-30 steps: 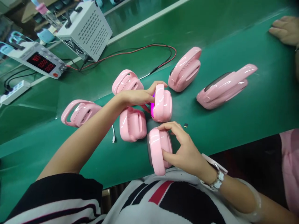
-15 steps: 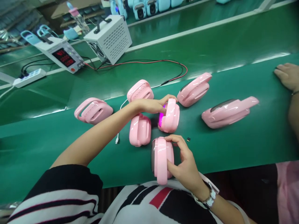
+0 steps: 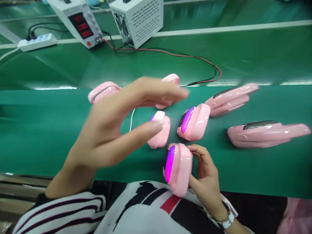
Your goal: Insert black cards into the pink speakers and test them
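Observation:
My right hand (image 3: pixel 207 182) grips a pink device with a loop handle (image 3: pixel 184 170) at the table's front edge, fingers along its right side. A panel on the device's left face glows purple. In mid-air over the table is my left hand (image 3: pixel 104 130), blurred, thumb and fingers spread with nothing between them. Beyond the held device stands a similar pink device (image 3: pixel 198 123), its panel lit purple. Left of that, another pink device (image 3: pixel 159 136) shows a bit of purple and is partly covered by my left thumb. My left fingers partly hide a pink device behind (image 3: pixel 172 78).
Two pink devices lie at the right, one farther back (image 3: pixel 231 100) and one nearer (image 3: pixel 265 135). Another pink device (image 3: pixel 103 91) is partly hidden at left. Behind are a power supply (image 3: pixel 80 26), a vented grey box (image 3: pixel 146 22), a power strip (image 3: pixel 39 42) and a red-black cable (image 3: pixel 204 59).
My left hand has left the lit device and risen toward the camera, opening. The device in my right hand has turned, so its purple panel shows. The view has shifted downward.

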{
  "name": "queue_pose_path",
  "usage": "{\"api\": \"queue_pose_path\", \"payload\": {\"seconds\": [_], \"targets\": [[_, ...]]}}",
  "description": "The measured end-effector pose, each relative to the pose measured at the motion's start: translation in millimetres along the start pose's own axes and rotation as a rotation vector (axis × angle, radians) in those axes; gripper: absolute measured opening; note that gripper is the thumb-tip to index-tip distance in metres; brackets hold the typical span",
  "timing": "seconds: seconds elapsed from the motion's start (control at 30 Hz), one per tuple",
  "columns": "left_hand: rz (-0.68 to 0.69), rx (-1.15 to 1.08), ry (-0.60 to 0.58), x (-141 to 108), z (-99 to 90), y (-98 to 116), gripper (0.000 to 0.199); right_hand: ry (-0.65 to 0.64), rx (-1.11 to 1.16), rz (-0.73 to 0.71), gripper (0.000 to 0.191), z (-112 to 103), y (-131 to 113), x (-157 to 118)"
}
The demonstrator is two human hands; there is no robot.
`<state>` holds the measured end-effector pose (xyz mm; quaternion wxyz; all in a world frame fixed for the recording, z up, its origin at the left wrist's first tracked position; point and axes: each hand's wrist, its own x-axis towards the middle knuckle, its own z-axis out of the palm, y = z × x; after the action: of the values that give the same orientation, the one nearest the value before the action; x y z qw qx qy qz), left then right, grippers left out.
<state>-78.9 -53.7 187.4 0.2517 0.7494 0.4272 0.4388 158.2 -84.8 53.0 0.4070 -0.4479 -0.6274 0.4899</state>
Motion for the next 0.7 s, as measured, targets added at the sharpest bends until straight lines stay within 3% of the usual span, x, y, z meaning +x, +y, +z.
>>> {"api": "queue_pose_path", "payload": {"seconds": [0.03, 0.1, 0.27, 0.33, 0.47, 0.53, 0.63, 0.67, 0.7], "targets": [[0.013, -0.049, 0.123, -22.0, -0.1, 3.9, 0.036, -0.003, 0.001, -0.001, 0.051, -1.0, -0.2, -0.1], [-0.027, -0.182, 0.262, -62.4, 9.3, 0.6, 0.024, -0.009, -0.005, -0.001, 0.052, -3.0, -1.4, -0.3], [-0.258, -0.221, 0.464, -123.2, 55.3, -32.3, 0.013, -0.009, -0.037, 0.02, 0.049, -5.6, -7.2, -1.2], [-0.357, -0.261, 0.459, -131.4, 67.1, -36.8, 0.011, -0.012, -0.037, 0.021, 0.051, -8.4, -9.0, -0.7], [-0.354, -0.35, 0.259, -124.0, 68.6, -26.2, 0.012, -0.121, -0.006, 0.027, 0.041, -30.8, -9.6, 6.1], [-0.294, -0.363, 0.18, -109.5, 61.6, -15.5, 0.011, 0.046, 0.06, -0.024, 0.022, -52.9, -6.9, 13.6], [-0.171, -0.373, 0.01, -76.1, 47.5, 3.3, 0.01, 0.695, 0.2, -0.128, 0.009, -95.9, 3.0, 29.8], [-0.138, -0.34, -0.016, -61.5, 42.9, 9.3, 0.011, 0.878, 0.236, -0.125, 0.01, -110.8, 8.3, 35.9], [-0.111, -0.287, -0.034, -44.8, 38.8, 14.5, 0.013, 0.977, 0.27, -0.086, 0.013, -124.9, 14.4, 41.9]]}}
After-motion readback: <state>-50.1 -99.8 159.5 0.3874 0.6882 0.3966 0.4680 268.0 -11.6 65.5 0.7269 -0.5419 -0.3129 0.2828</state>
